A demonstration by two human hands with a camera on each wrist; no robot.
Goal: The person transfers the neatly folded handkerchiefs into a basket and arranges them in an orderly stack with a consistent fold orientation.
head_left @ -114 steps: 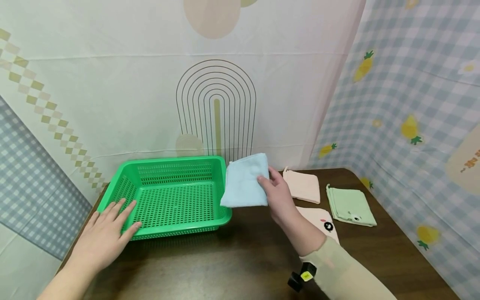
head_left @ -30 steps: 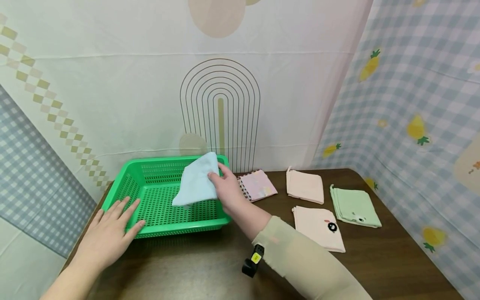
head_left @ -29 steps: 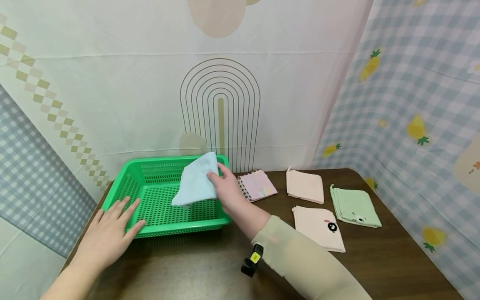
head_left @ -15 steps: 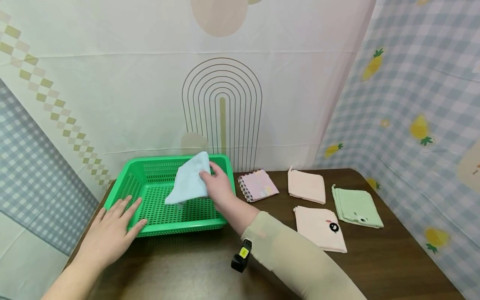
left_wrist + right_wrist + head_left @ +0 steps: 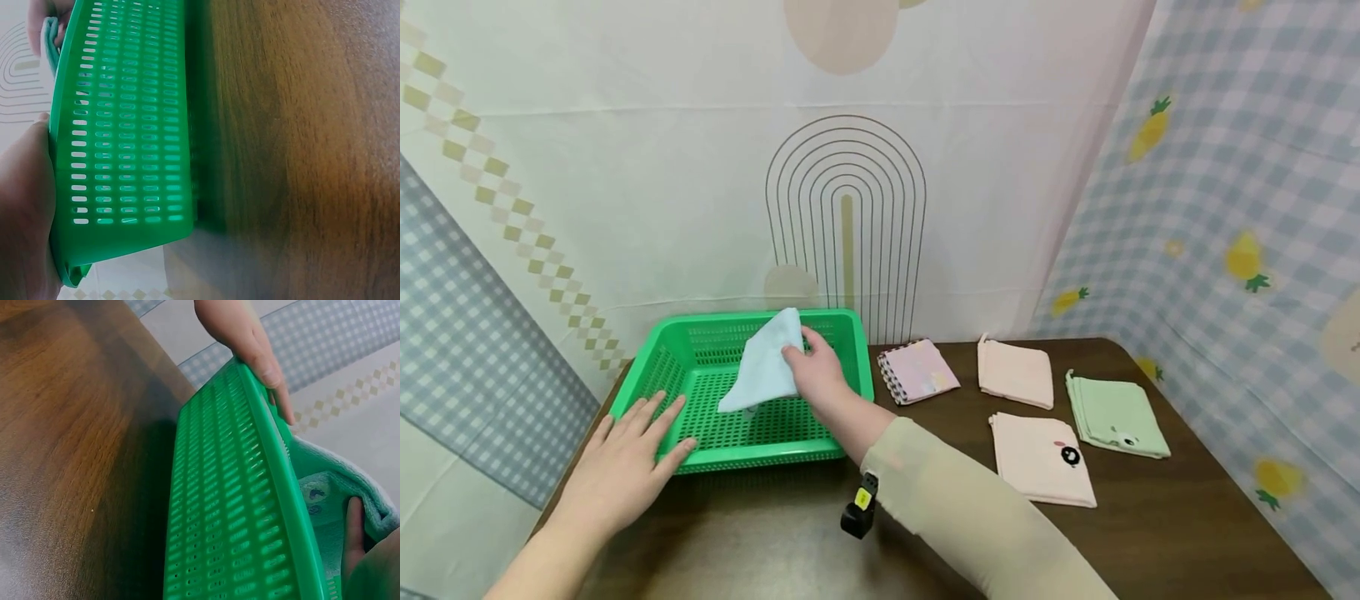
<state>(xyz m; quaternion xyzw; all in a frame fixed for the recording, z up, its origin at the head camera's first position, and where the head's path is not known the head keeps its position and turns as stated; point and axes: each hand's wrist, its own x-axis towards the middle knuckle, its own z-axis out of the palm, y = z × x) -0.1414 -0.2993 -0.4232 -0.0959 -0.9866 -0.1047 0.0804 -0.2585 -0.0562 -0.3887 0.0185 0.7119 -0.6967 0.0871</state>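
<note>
In the head view my right hand [image 5: 818, 373] pinches a folded light blue towel [image 5: 765, 362] between thumb and fingers, over the inside of a green plastic basket [image 5: 760, 454]. The towel hangs tilted, its lower left corner reaching toward the basket's middle. From the right wrist view, the towel [image 5: 331, 481] shows its folded layers and a small embroidered mark, with a finger under it. My left hand [image 5: 625, 458] rests with straight, spread fingers on the basket's front left rim. That hand [image 5: 25, 194] lies along the rim in the left wrist view too.
Right of the basket on the brown table [image 5: 760, 533] lie a pink-purple towel with a checked edge [image 5: 919, 371], two pale pink towels, one at the back [image 5: 1017, 373] and one in front [image 5: 1037, 458], and a green towel [image 5: 1117, 415]. A patterned cloth wall [image 5: 700, 208] stands behind.
My right hand has carried the light blue towel leftward from beside the basket to over it, uncovering the pink-purple towel. My left hand stays on the rim.
</note>
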